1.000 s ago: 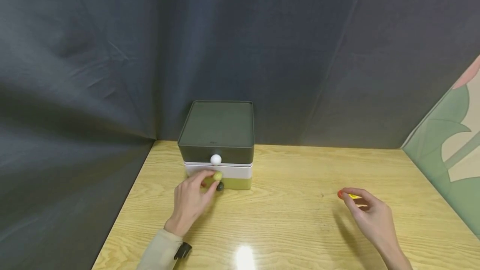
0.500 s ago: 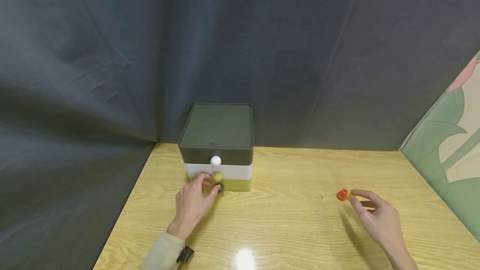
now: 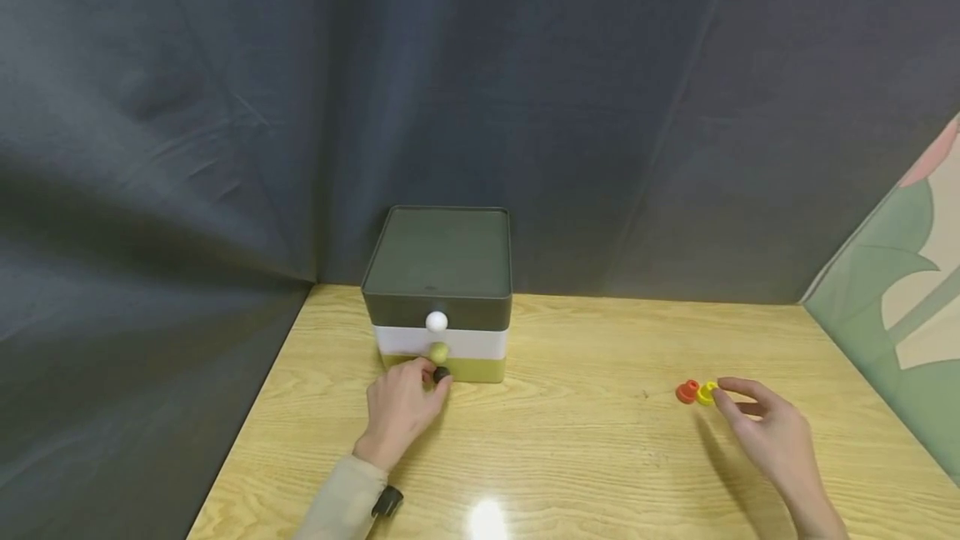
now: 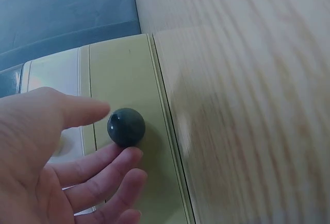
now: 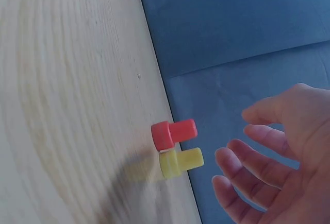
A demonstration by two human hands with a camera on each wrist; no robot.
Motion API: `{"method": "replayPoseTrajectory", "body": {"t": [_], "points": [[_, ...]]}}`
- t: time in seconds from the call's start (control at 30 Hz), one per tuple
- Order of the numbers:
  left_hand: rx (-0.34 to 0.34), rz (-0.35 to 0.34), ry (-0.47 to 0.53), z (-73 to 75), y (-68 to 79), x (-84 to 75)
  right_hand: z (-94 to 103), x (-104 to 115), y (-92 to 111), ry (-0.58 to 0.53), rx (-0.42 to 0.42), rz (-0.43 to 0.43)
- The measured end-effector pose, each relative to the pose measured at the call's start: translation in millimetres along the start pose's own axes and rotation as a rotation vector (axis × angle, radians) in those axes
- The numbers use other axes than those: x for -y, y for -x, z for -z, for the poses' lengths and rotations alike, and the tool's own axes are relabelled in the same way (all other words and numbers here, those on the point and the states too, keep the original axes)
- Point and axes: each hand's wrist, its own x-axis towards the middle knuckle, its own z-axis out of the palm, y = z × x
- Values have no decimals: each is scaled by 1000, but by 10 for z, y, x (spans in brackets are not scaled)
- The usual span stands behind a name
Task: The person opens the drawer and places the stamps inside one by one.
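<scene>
A small three-tier drawer box stands at the back left, dark on top, white in the middle, yellow-green below. My left hand has its thumb and forefinger round the dark round knob of the bottom drawer, which sits closed. At the right lie a red plastic piece and a yellow plastic piece, side by side and touching; each has a wide base and a narrower stem. My right hand is just right of the yellow piece, fingers apart and holding nothing.
The top drawer has a white knob, the middle one a green knob. A dark curtain hangs along the back and left of the wooden table. Patterned fabric borders the right side.
My right hand has set the red and yellow pieces down, let go and drawn back right. My left hand has gone from the green knob down to the dark knob.
</scene>
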Motion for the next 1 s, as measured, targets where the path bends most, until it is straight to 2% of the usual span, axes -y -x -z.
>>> {"method": "replayPoseTrajectory", "body": {"t": [0.27,0.4,0.67,1.0], "points": [[-29,-23,-27,-19,-19,-15,119,-148,-118,21,-25,23],[-47,-17,-24,-21,-5,-2,130,-189,-154,33,17,20],[-64,-26,-30,-23,13,13,61,-219,-200,37,152,11],[-22,-19,-24,10,77,-14,7,-235,-272,49,187,11]]}}
